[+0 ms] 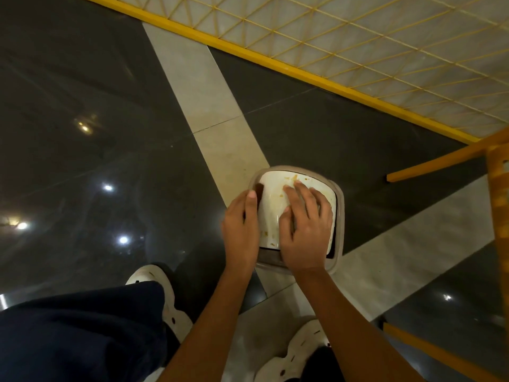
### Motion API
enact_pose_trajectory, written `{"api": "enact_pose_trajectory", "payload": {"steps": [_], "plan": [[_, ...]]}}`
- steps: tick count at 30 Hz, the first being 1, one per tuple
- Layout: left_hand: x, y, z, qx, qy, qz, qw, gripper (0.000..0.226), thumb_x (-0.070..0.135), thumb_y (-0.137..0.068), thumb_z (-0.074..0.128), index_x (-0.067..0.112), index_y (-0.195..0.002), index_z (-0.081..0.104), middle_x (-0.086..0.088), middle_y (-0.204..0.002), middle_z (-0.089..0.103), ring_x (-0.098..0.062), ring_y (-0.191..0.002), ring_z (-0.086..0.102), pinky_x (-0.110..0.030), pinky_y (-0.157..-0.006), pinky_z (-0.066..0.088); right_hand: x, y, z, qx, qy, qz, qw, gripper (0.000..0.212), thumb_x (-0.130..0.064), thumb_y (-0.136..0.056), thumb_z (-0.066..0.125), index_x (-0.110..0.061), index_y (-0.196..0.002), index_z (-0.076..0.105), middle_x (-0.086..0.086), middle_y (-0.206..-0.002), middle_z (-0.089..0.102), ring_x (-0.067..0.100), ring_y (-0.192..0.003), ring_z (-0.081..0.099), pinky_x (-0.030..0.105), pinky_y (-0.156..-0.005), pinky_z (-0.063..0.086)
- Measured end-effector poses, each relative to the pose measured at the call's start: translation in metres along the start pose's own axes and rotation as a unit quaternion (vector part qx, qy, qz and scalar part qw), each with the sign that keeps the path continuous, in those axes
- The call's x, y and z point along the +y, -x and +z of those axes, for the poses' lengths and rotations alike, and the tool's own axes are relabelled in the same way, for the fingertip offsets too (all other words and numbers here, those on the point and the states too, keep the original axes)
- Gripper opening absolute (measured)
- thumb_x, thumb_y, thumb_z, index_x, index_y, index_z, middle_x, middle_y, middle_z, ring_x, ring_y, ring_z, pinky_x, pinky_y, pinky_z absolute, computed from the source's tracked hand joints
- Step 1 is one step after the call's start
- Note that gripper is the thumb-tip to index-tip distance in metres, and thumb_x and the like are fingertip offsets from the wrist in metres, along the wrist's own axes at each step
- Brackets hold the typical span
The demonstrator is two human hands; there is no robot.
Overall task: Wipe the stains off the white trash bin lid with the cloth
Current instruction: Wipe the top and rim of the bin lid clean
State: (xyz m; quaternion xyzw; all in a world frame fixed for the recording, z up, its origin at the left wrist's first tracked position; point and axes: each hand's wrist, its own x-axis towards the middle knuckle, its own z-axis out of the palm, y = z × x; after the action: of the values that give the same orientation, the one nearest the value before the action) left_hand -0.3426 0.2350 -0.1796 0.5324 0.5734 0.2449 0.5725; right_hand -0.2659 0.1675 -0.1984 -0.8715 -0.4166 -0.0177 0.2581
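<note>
A small trash bin with a beige rim stands on the floor just in front of my feet. Its white lid carries orange-brown stains near the far edge and faint specks near the front. My left hand grips the bin's left side, thumb up along the lid's left edge. My right hand lies flat on the right half of the lid, fingers straight and spread, pressing down. A pale grey bit that may be the cloth shows between those fingers; the rest is hidden under the hand.
A yellow mesh barrier runs across the top right. A yellow frame stands close to the bin's right. My two white shoes and a dark trouser leg fill the bottom. The floor is glossy dark tile with pale strips.
</note>
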Motion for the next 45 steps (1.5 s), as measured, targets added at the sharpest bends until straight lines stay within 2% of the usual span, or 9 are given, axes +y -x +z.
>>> {"api": "enact_pose_trajectory", "payload": {"steps": [6, 14, 18, 22, 25, 31, 37, 41, 45], "plan": [[-0.011, 0.007, -0.004, 0.015, -0.031, 0.046, 0.998, 0.027, 0.029, -0.091, 0.052, 0.017, -0.113, 0.063, 0.002, -0.113, 0.063, -0.010, -0.104, 0.058, -0.027, -0.091, 0.049, -0.002, 0.001, -0.001, 0.003, -0.012, 0.003, 1.000, 0.042, -0.031, -0.091, 0.036, -0.017, -0.125, 0.056, 0.005, -0.132, 0.055, 0.029, -0.122, 0.045, 0.053, -0.099, 0.040], [-0.014, 0.029, -0.006, 0.010, -0.005, 0.043, 0.999, 0.027, 0.027, -0.088, 0.056, 0.017, -0.112, 0.064, 0.008, -0.116, 0.059, 0.000, -0.101, 0.055, -0.006, -0.082, 0.044, -0.001, 0.000, -0.001, 0.006, -0.016, 0.000, 1.000, 0.042, -0.030, -0.091, 0.037, -0.016, -0.124, 0.057, 0.005, -0.132, 0.055, 0.028, -0.121, 0.044, 0.052, -0.098, 0.041], [-0.013, 0.015, -0.004, 0.036, 0.017, 0.015, 0.999, 0.022, 0.022, -0.089, 0.057, 0.018, -0.109, 0.064, 0.003, -0.109, 0.064, 0.002, -0.093, 0.058, -0.014, -0.082, 0.049, -0.001, 0.001, -0.001, 0.002, -0.009, -0.001, 1.000, 0.042, -0.031, -0.091, 0.036, -0.016, -0.125, 0.057, 0.005, -0.133, 0.055, 0.028, -0.122, 0.045, 0.054, -0.097, 0.041], [-0.006, 0.015, -0.004, 0.028, 0.009, 0.016, 0.999, 0.026, 0.024, -0.089, 0.056, 0.013, -0.112, 0.064, 0.004, -0.111, 0.062, 0.005, -0.089, 0.056, -0.003, -0.071, 0.045, -0.001, -0.001, 0.000, 0.008, -0.015, 0.000, 1.000, 0.042, -0.030, -0.091, 0.037, -0.016, -0.125, 0.057, 0.005, -0.133, 0.055, 0.029, -0.122, 0.045, 0.054, -0.097, 0.041], [-0.017, 0.051, -0.007, 0.034, 0.018, 0.019, 0.999, 0.021, 0.018, -0.086, 0.058, 0.021, -0.107, 0.062, 0.009, -0.113, 0.055, 0.010, -0.094, 0.052, 0.003, -0.074, 0.039, 0.000, 0.001, 0.001, 0.008, -0.021, 0.006, 1.000, 0.042, -0.031, -0.091, 0.036, -0.017, -0.125, 0.057, 0.004, -0.133, 0.055, 0.028, -0.122, 0.045, 0.053, -0.096, 0.042], [-0.017, 0.027, -0.006, 0.062, 0.040, -0.001, 0.997, 0.021, 0.020, -0.086, 0.059, 0.020, -0.107, 0.063, 0.004, -0.109, 0.063, 0.001, -0.095, 0.058, -0.016, -0.084, 0.050, 0.000, 0.001, 0.002, 0.008, -0.011, 0.000, 1.000, 0.042, -0.031, -0.091, 0.037, -0.017, -0.125, 0.056, 0.005, -0.133, 0.055, 0.028, -0.122, 0.045, 0.050, -0.100, 0.040], [-0.025, 0.065, -0.010, 0.061, -0.002, 0.066, 0.996, 0.024, 0.014, -0.082, 0.061, 0.023, -0.105, 0.061, 0.021, -0.105, 0.053, -0.004, -0.100, 0.056, -0.001, -0.083, 0.040, 0.000, 0.001, 0.001, 0.011, -0.018, 0.005, 1.000, 0.041, -0.031, -0.091, 0.036, -0.017, -0.125, 0.057, 0.004, -0.133, 0.055, 0.028, -0.121, 0.045, 0.049, -0.098, 0.041], [-0.025, 0.039, -0.008, 0.068, 0.025, 0.000, 0.997, 0.024, 0.018, -0.085, 0.060, 0.018, -0.109, 0.062, 0.002, -0.114, 0.062, -0.007, -0.102, 0.057, -0.016, -0.087, 0.048, 0.000, 0.001, 0.002, 0.006, -0.008, 0.001, 1.000, 0.041, -0.032, -0.092, 0.037, -0.018, -0.126, 0.055, 0.005, -0.134, 0.054, 0.029, -0.122, 0.047, 0.051, -0.099, 0.041], [-0.019, 0.040, -0.006, 0.074, 0.015, 0.012, 0.997, 0.028, 0.021, -0.085, 0.060, 0.020, -0.113, 0.061, 0.004, -0.114, 0.062, -0.003, -0.100, 0.057, -0.008, -0.079, 0.047, 0.000, 0.000, 0.002, 0.007, -0.010, 0.007, 1.000, 0.042, -0.032, -0.092, 0.037, -0.018, -0.127, 0.055, 0.004, -0.134, 0.054, 0.029, -0.123, 0.047, 0.051, -0.099, 0.040]]}}
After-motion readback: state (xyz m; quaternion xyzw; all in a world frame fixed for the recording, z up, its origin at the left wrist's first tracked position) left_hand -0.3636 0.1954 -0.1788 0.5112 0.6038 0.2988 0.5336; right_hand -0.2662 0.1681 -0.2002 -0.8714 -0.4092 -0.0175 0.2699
